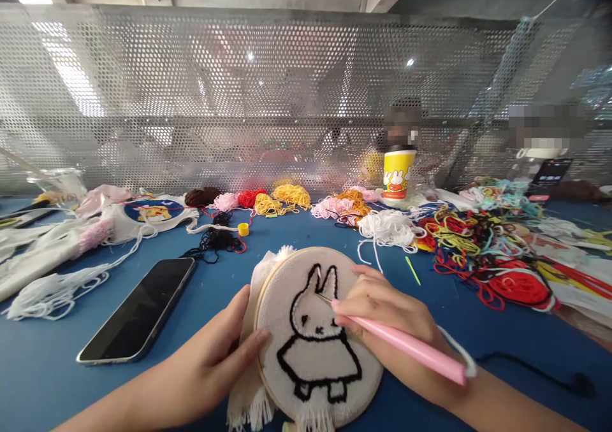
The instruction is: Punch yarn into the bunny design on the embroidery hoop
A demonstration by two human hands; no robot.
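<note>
A round wooden embroidery hoop (262, 285) stretches pale cloth (280, 317) bearing a rabbit outlined in black yarn. My left hand (224, 343) grips the hoop's left edge, its thumb on the front and the other fingers partly hidden behind the cloth. In my right hand (387, 311) is a pink punch needle (406, 343). Its thin metal tip touches or nearly touches the fabric at the top of the rabbit's head, below the ears. White yarn (459, 346) comes out of the pen's rear end. Fringed cloth hangs beyond the hoop's left and bottom edges.
A black phone (138, 311) lies left on the blue table (210, 298). Yarn bundles line the back, including yellow (289, 197), white (389, 228) and red (519, 288). A yellow rabbit cup (398, 174) stands before a perforated metal screen (287, 88). Another hoop (155, 212) lies back left.
</note>
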